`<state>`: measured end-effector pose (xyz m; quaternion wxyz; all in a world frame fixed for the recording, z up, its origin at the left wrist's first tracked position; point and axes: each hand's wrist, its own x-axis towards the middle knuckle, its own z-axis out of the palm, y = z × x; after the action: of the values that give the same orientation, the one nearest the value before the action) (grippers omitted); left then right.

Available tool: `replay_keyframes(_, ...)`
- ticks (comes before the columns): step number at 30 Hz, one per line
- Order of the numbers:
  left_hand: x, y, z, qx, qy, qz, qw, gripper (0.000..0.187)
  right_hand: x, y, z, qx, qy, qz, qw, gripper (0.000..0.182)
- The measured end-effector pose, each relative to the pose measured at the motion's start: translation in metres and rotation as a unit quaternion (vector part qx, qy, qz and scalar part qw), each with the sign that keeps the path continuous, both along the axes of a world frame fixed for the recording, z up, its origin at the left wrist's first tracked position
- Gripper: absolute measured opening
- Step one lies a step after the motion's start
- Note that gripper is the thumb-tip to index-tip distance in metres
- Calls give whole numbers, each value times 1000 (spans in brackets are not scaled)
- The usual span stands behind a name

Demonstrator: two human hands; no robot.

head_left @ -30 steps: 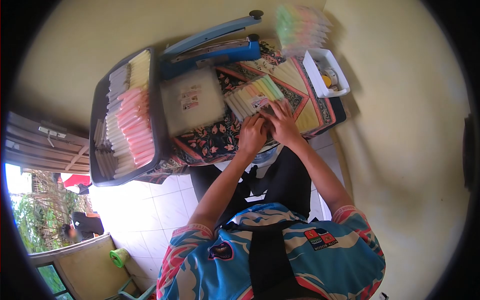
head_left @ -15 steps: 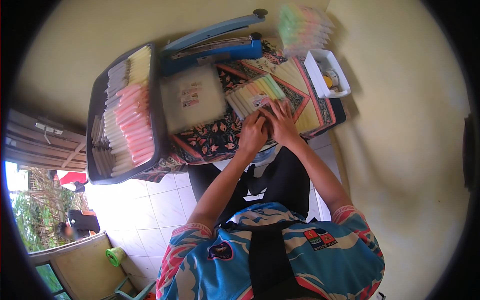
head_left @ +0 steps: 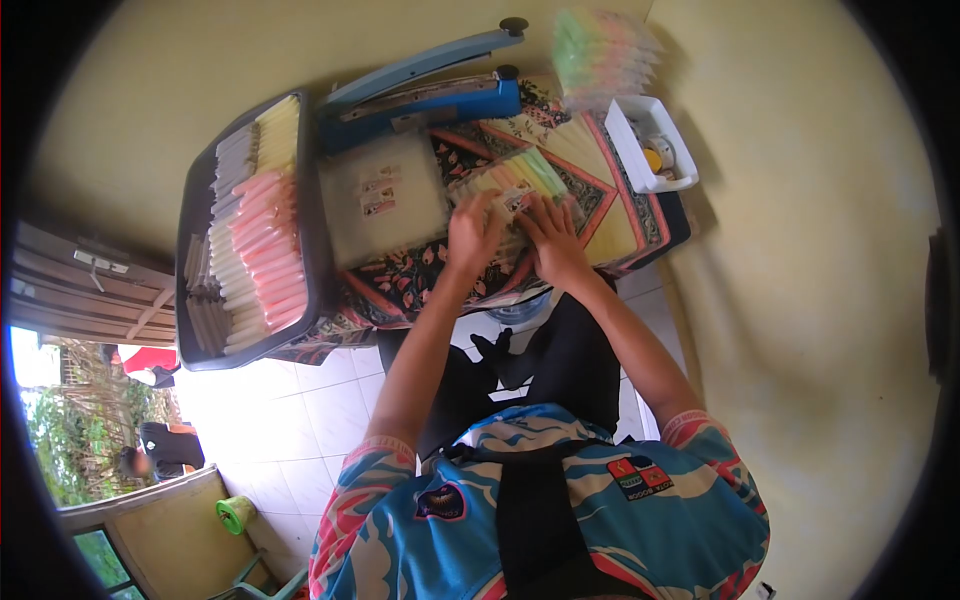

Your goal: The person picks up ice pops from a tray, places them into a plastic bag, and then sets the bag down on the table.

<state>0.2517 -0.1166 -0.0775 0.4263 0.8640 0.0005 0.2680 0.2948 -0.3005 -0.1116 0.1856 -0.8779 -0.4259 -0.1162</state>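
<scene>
The packet of coloured sticks point(head_left: 540, 172) lies on the cloth-covered table point(head_left: 615, 235), right of centre, with a label point(head_left: 517, 199) on its clear wrap. The left hand point(head_left: 474, 237) is at its near left part, fingers bent; whether this grip is clamped on the wrap or only rests against it cannot be told. The right hand point(head_left: 556, 242) lies over the near right part, fingers stretched forward beside the label; its thumb is not clearly seen, so whether its grip is closed on the packet cannot be told.

Left of the packet is a flat stack of clear bags point(head_left: 385, 215) bearing labels. Farther left stands a dark tray point(head_left: 313, 250) of wrapped sticks in grey, yellow, pink and white rows. A blue sealer point(head_left: 440, 108) stands at the far side, lever raised. At the far right are a white box point(head_left: 622, 148) containing a yellow round item point(head_left: 654, 160), and a pile of filled packets point(head_left: 605, 62).
</scene>
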Motion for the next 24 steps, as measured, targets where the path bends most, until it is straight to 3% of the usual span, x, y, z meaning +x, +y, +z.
replay_keyframes(6, 39, 26, -22, 227, -23, -3, 974, 37, 3, -1, -2, -23, -14, 6, 1000, 56)
replay_keyframes(9, 36, 25, -32, 269, -19, 2, 963, 39, 1, -2, -4, -10, -22, 5, 1000, 58)
replay_keyframes(14, 31, 26, -41, 272, -11, 12, 962, 40, -1, -7, -2, 74, -5, -1, 997, 58)
replay_keyframes(18, 14, 22, -26, 206, -56, 16, 977, 43, 12, -29, -1, 148, -78, -57, 984, 44)
replay_keyframes(24, -44, -20, 0, 192, 8, -112, 975, 50, 43, -63, -6, 153, -152, -58, 975, 30)
